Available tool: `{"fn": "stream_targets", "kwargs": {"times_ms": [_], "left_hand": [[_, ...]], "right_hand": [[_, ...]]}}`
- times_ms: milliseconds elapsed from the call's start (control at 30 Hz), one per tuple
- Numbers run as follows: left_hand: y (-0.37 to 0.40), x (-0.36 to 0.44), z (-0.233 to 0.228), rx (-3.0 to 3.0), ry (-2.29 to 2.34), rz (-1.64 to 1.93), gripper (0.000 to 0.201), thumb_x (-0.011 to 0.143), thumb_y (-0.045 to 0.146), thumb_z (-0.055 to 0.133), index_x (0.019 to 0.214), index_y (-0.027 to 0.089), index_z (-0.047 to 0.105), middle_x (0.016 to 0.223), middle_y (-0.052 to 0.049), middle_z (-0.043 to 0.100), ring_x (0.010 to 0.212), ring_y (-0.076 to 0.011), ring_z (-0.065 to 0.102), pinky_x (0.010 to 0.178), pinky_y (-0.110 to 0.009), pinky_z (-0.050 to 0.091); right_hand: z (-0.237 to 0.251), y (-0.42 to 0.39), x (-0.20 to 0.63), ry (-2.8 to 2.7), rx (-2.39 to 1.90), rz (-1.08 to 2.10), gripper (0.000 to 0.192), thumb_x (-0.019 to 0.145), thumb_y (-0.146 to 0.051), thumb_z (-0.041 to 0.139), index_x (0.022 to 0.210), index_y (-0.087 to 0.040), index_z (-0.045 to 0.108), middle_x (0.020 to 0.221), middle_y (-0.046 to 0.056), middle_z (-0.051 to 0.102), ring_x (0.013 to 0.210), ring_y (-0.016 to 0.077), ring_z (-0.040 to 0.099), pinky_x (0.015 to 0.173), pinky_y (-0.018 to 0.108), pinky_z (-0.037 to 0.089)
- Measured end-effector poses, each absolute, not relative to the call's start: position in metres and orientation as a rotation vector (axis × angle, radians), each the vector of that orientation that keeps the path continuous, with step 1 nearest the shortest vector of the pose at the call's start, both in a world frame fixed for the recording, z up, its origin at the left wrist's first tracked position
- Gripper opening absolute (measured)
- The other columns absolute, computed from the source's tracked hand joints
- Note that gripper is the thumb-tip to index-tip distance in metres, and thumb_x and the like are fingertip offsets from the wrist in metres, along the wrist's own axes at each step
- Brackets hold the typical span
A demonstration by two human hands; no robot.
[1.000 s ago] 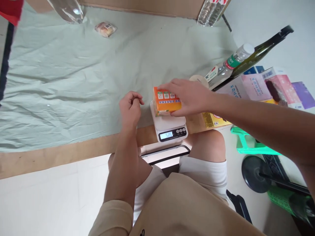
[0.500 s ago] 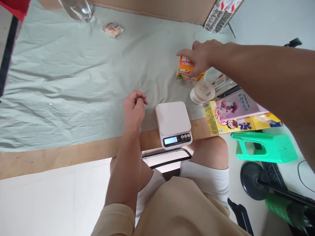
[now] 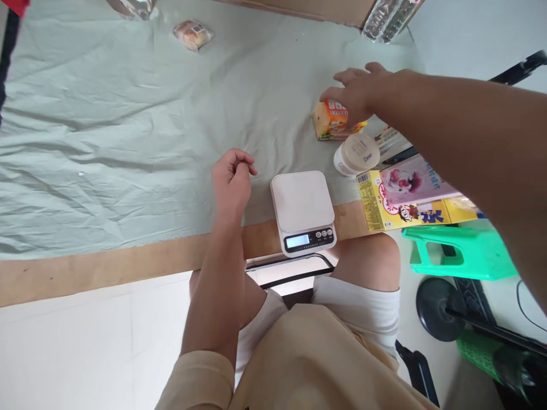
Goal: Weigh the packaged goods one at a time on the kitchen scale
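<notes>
My right hand [image 3: 356,94] reaches over the orange box [image 3: 335,121] at the right of the cloth. Its fingers are spread, with some of them lifted past the box; the thumb side is close to or touching the box top. A round white jar [image 3: 358,154] with a cream lid stands just in front of the box. My left hand [image 3: 233,177] rests on the cloth with its fingers loosely curled, and nothing shows in it. To its right a white kitchen scale [image 3: 303,205] sits at the table's edge, its display lit.
A yellow carton [image 3: 378,208] and a pink pack [image 3: 412,179] lie at the right. Behind are clear bottles [image 3: 387,21], a cardboard panel [image 3: 299,8] and a wrapped bread-like snack [image 3: 192,35]. A green stool [image 3: 482,253] stands on the floor at right.
My right hand has shifted right and its fingers have spread off the orange box. The box sits slightly farther right and shows its end face. My left hand stays in place.
</notes>
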State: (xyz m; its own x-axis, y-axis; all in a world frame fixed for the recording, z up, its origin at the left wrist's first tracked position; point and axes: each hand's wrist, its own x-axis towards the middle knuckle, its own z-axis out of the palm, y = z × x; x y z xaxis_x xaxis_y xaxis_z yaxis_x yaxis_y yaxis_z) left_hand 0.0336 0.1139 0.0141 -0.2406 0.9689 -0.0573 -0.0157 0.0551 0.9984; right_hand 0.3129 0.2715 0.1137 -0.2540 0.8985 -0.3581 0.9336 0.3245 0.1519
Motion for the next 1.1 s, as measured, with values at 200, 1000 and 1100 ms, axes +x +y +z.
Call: {"fn": "stream_targets", "kwargs": {"times_ms": [200,1000,1100], "left_hand": [[0.111,0.032,0.014,1.057,1.402,1.343,0.033,0.080,-0.006,0.047,0.071,0.020,0.065,0.060,0.004,0.060,0.047,-0.0081,0.039,0.048,-0.024,0.029],[0.104,0.027,0.013,1.102,1.402,1.366,0.032,0.086,-0.004,0.053,0.073,0.021,0.067,0.062,0.002,0.060,0.051,-0.0107,0.040,0.053,-0.029,0.032],[0.102,0.027,0.013,1.123,1.383,1.379,0.031,0.086,-0.004,0.053,0.073,0.021,0.066,0.063,0.001,0.060,0.051,-0.0120,0.041,0.053,-0.031,0.032]], "right_hand": [[0.140,0.204,0.301,1.982,1.644,0.130,0.066,0.098,-0.051,0.066,0.154,-0.017,0.058,0.148,0.023,0.067,0.142,0.0428,0.062,0.122,0.071,0.035],[0.127,0.147,0.308,1.929,1.852,-0.151,0.105,0.065,-0.031,0.097,0.161,-0.021,0.055,0.158,0.027,0.056,0.141,0.0485,0.060,0.116,0.069,0.039],[0.144,0.131,0.293,1.920,1.856,-0.081,0.106,0.070,-0.035,0.097,0.164,-0.029,0.049,0.159,0.025,0.052,0.137,0.0528,0.062,0.109,0.067,0.049]]}}
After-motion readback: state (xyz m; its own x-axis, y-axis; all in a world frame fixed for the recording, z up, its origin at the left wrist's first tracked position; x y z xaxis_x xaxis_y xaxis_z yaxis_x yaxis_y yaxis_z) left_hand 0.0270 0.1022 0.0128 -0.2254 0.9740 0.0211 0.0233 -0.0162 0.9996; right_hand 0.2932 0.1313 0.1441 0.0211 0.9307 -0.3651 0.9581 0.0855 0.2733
